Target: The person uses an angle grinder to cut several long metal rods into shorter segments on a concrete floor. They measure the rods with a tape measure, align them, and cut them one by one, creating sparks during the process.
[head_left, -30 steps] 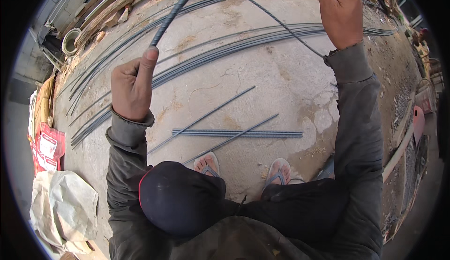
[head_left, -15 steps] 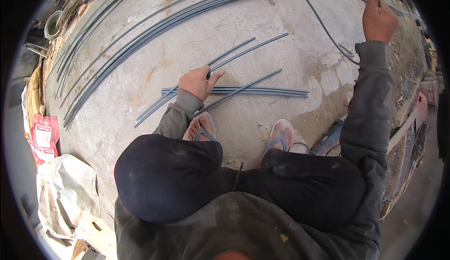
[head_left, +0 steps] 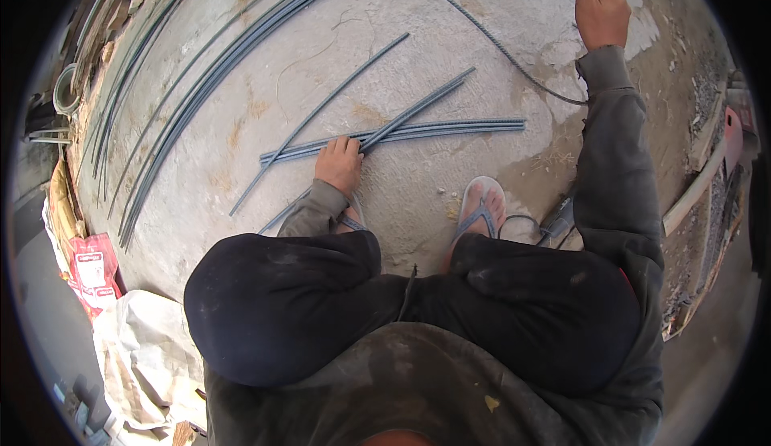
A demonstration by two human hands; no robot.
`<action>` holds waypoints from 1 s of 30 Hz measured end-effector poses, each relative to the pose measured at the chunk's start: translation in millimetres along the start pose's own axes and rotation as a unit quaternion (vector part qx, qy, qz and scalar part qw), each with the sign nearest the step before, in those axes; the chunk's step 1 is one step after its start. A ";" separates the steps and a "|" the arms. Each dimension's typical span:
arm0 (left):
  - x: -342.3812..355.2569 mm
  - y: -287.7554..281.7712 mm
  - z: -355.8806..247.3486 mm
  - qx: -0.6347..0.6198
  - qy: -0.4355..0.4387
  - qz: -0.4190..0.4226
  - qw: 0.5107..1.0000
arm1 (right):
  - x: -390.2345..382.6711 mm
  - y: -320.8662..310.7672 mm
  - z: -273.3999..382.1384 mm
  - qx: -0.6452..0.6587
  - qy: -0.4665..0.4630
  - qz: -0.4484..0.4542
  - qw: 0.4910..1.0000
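Note:
My left hand [head_left: 339, 165] curls over short ribbed rebar rods where several cross on the concrete in front of my feet. Under and beside its fingers runs a bundle of short rebar [head_left: 474, 128], lying roughly sideways. A pair of rebar rods [head_left: 438, 87] slants across that bundle, just right of the fingers. One more single rod [head_left: 345, 86] lies diagonally to the left, over the bundle's left end. Far out to the right, my right hand [head_left: 602, 14] is raised with one digit stretched up and the others folded; whatever it may hold is hidden.
Long rebar rods [head_left: 210, 67] curve across the concrete at the far left. A single bent rod [head_left: 490, 38] lies toward my right arm. Beside my right foot is a dark power tool [head_left: 556, 219] with a cord. Sacks [head_left: 148, 349] lie at left, rubble and boards at right.
My left hand has left the slanting rods it held and moved onto the bundle. One slanting rod has joined the crossing one. The view has shifted, and my right hand stays extended.

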State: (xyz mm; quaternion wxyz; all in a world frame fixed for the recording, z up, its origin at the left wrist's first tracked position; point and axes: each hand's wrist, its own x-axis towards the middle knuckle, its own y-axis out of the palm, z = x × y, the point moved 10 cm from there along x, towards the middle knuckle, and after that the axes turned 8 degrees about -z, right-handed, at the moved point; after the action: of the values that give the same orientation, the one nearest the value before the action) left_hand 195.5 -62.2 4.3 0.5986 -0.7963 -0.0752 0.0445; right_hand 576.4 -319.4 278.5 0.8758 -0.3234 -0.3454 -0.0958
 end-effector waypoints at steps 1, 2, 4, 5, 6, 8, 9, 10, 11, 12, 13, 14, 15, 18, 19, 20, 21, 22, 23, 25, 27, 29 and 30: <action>1.2 4.9 3.1 0.000 -0.015 -0.004 1.000 | 3.4 0.4 -3.2 -0.011 0.007 0.008 1.000; 1.2 9.5 5.4 0.001 -0.030 -0.008 1.000 | 6.7 1.0 -5.8 -0.020 0.014 0.015 1.000; 4.3 3.4 -1.5 0.005 -0.049 -0.006 0.999 | 11.3 -0.7 -10.4 -0.019 0.012 0.002 1.000; 7.4 -5.3 -12.4 0.006 -0.049 -0.001 0.999 | 12.6 -2.6 -14.1 -0.019 0.011 -0.005 1.000; 8.9 -11.8 -19.2 0.006 -0.050 0.002 0.999 | 14.0 -3.3 -19.8 -0.022 0.018 -0.003 1.000; 5.2 -3.7 -15.7 -0.011 -0.055 0.018 0.998 | 16.8 -6.9 -31.5 -0.032 0.032 -0.001 0.999; 1.7 -1.3 -10.5 -0.014 -0.059 0.028 0.998 | 13.8 -1.9 -30.1 -0.022 0.036 0.004 0.999; -1.2 -1.2 -4.0 -0.011 -0.067 0.033 0.997 | 10.7 4.9 -27.7 -0.013 0.040 0.008 0.999; -4.0 -2.0 3.0 -0.006 -0.076 0.037 0.996 | 7.6 11.2 -25.0 -0.004 0.045 0.013 0.999; -0.7 2.2 1.9 -0.015 -0.075 0.038 0.996 | 11.0 7.1 -24.2 -0.023 0.043 0.019 0.999; -0.5 5.3 0.3 -0.018 -0.062 0.031 0.997 | 14.4 4.4 -24.4 -0.042 0.041 0.026 0.998; -3.1 8.2 0.2 -0.020 -0.050 0.024 0.998 | 17.1 2.5 -25.8 -0.060 0.040 0.034 0.997; -2.5 5.7 -1.0 -0.019 -0.040 0.018 0.999 | 17.8 0.5 -26.0 -0.055 0.027 0.022 0.998; -0.3 11.8 16.0 -0.083 -0.119 0.096 0.985 | 18.5 -1.2 -31.8 -0.043 -0.003 -0.003 0.999; 1.6 2.6 4.2 -0.069 -0.085 0.075 0.991 | 18.2 0.2 -34.6 -0.044 -0.006 -0.005 0.999; 1.1 -6.1 -11.0 -0.056 -0.050 0.054 0.996 | 17.5 0.3 -36.7 -0.044 -0.009 -0.006 0.999; 1.1 -15.9 -20.5 -0.038 -0.014 0.031 0.999 | 17.0 0.5 -34.8 -0.039 0.007 0.000 0.999; -2.3 -15.4 -17.9 -0.034 -0.021 0.034 0.999 | 15.9 -1.5 -29.5 -0.035 0.023 0.007 0.999; -6.8 -11.4 -14.3 -0.030 -0.028 0.038 0.998 | 15.4 -2.0 -28.0 -0.031 0.039 0.013 0.999; -10.6 0.1 -5.8 -0.021 -0.020 0.031 0.999 | 17.6 3.5 -32.9 -0.049 0.020 0.001 0.999; -14.4 11.7 1.1 -0.020 0.008 0.018 1.000 | 14.7 5.2 -45.3 -0.064 0.002 -0.005 0.998; -11.8 9.2 2.5 -0.037 0.007 0.008 0.999 | 18.8 4.5 -52.4 -0.062 -0.028 -0.019 0.998; -8.7 7.5 -0.4 -0.045 0.009 0.004 0.999 | 20.5 7.1 -57.7 -0.108 -0.082 -0.016 0.991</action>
State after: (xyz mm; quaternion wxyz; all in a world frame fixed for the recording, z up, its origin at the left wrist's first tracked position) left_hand 187.5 -66.1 -3.0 0.5622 -0.8233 -0.0686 0.0366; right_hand 625.8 -349.3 256.7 0.8026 -0.4176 -0.4087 -0.1195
